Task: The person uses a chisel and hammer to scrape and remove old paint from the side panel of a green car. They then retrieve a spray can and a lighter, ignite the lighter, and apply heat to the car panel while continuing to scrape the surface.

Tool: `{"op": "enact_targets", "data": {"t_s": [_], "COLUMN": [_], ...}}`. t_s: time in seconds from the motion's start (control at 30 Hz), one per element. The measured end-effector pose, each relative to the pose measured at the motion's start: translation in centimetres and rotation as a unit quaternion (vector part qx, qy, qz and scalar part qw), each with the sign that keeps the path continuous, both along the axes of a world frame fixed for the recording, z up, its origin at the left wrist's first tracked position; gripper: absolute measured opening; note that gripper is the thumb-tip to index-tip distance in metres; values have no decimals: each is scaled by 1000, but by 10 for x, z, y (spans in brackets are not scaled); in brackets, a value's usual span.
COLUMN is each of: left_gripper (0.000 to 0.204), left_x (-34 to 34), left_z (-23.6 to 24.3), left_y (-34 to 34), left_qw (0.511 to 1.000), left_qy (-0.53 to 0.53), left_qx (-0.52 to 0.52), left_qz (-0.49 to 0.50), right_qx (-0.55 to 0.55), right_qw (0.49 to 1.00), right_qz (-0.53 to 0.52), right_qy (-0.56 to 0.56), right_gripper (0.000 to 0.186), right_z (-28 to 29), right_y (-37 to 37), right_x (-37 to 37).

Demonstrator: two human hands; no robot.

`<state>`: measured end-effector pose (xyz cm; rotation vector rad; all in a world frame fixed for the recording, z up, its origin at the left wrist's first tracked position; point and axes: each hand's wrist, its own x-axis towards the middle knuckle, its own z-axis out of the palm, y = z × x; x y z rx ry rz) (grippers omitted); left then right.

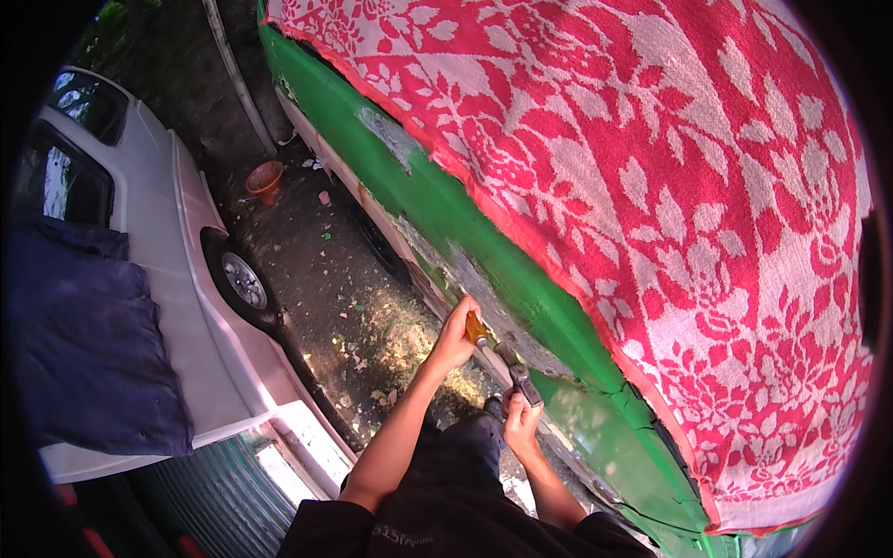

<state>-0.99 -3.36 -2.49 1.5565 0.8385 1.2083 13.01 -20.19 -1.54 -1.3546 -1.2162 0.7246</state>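
Note:
My left hand (455,337) is closed around the amber handle (475,328) of a hand tool whose pale, straight shaft or blade (496,366) slants down to the right. Whether it is a chisel or a screwdriver I cannot tell. My right hand (522,420) grips a hammer close below its dark metal head (524,382), which lies beside the pale shaft. Both tools are against or just in front of the green vehicle body panel (558,316). Bare grey and worn patches (479,279) show in its paint near my left hand.
A red and white floral cloth (651,186) covers the vehicle's upper side. To the left stands a white vehicle (181,325) with a dark cloth (93,344) draped on it. An orange bucket (265,181), a leaning pole (240,79) and scattered chips lie around the dirt ground (326,270).

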Motion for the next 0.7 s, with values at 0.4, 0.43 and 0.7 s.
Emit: {"op": "enact_targets", "data": {"t_s": [0.4,0.43,0.7], "left_gripper": [30,30,29], "left_x": [5,5,0], "left_z": [1,3,12], "left_y": [-9,-9,-10], "left_qw": [998,998,991], "left_qy": [-40,-44,-115], "left_qx": [12,18,-39], "left_qz": [-39,-38,-62], "right_qx": [-15,-18,-15], "right_qw": [1000,1000,1000], "right_qz": [11,12,6], "right_qy": [23,19,13], "right_gripper": [31,31,27], "right_z": [5,2,15], "right_y": [-6,-8,-5], "right_x": [-3,-2,-4]}}
